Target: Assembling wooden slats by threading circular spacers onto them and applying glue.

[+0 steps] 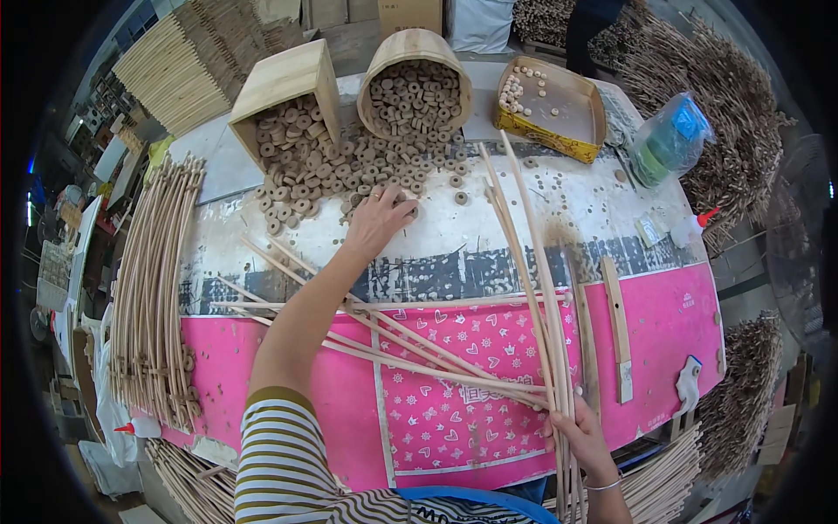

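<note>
My left hand point(381, 218) reaches to the near edge of a pile of small brown wooden rings point(375, 163). Its fingers are bent down and closed around a ring at the fingertips, which they mostly hide. My right hand point(583, 439) is wrapped round several long, thin wooden sticks point(543, 288) at the table's near edge. They stand out upward from the hand and lean a little left. More pale sticks point(419, 349) lie crossed over the pink sheet point(646, 349), some ending close to the right hand.
A square wooden bucket point(288, 79) and a round one point(417, 48) lie tipped, spilling rings. A yellow tray point(552, 144) holds small wooden balls. Bundled sticks point(153, 297) line the left. A green bottle in plastic point(668, 144), glue bottle point(690, 229) and wooden bar point(616, 327) are at right.
</note>
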Demonstrator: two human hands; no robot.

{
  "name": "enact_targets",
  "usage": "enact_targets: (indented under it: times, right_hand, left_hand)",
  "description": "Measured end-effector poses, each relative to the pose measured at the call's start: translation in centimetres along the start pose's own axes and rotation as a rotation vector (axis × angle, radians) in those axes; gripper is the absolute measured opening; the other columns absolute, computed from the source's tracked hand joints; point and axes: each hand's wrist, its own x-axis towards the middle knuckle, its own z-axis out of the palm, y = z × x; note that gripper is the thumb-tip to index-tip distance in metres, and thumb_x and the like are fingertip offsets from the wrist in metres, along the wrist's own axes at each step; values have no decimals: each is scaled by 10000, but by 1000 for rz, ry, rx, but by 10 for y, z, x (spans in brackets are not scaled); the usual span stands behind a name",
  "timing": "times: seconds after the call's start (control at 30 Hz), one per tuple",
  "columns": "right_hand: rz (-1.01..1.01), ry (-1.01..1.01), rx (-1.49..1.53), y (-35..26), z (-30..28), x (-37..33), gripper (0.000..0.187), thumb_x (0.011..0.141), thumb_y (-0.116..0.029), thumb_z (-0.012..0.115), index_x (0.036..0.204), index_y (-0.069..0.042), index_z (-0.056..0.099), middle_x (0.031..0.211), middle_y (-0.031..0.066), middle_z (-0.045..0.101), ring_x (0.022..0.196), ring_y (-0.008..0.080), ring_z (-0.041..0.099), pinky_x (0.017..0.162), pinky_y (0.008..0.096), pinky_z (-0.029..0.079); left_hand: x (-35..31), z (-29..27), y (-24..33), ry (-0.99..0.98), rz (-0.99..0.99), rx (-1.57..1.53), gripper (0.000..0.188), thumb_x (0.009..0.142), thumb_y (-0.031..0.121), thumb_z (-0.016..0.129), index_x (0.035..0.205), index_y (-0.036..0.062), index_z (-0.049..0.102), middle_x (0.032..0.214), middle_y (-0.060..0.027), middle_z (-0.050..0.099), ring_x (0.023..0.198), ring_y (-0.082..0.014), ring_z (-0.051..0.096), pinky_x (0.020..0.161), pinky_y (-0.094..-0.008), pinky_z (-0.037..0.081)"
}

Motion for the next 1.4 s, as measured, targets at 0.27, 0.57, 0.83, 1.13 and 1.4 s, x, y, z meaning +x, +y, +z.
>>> enact_targets:
  times: [0.27, 0.57, 0.83, 1.13, 1.4]
  right_hand:
    - [-5, 2, 14, -6, -1, 2, 273, 1046, -135, 550, 1272, 19, 554, 846, 65, 631, 669, 129, 630, 591, 253, 539]
    - [14, -50, -8, 5, 1, 2, 309, 1050, -168, 562, 1303, 4, 527, 847, 50, 631, 684, 125, 633, 605, 255, 524]
    - [15, -38, -3, 0, 10, 0, 298, 1052, -160, 560, 1295, 7, 518, 839, 53, 626, 678, 130, 624, 609, 258, 511]
    - [-4, -40, -27, 4, 12, 3, 275, 1047, -139, 556, 1277, 8, 518, 825, 56, 633, 659, 139, 628, 585, 266, 514]
    - [-11, -57, -112, -6, 23, -1, 350, 1042, -167, 570, 1341, 0, 499, 841, 47, 636, 669, 118, 641, 597, 258, 538]
  left_hand:
    - [9, -4, 16, 156, -103, 16, 326, 879, 334, 705, 1187, 229, 681, 1354, -102, 536, 1223, -296, 505, 967, -469, 415]
    - [3, 2, 6, 130, -40, 48, 266, 855, 278, 727, 1092, 184, 650, 1094, -68, 555, 1074, -277, 550, 837, -389, 531]
    - [16, 8, 1, 200, -152, 60, 236, 864, 246, 725, 1049, 156, 609, 1038, -54, 574, 1031, -268, 607, 748, -353, 573]
    - [40, 4, -44, 500, -865, -1355, 213, 993, 163, 661, 1184, 69, 650, 964, -20, 677, 871, -104, 654, 610, -257, 479]
    - [15, -34, -33, 325, -1199, -2117, 252, 1039, 344, 602, 1146, 122, 656, 997, -91, 700, 769, -123, 639, 520, -204, 436]
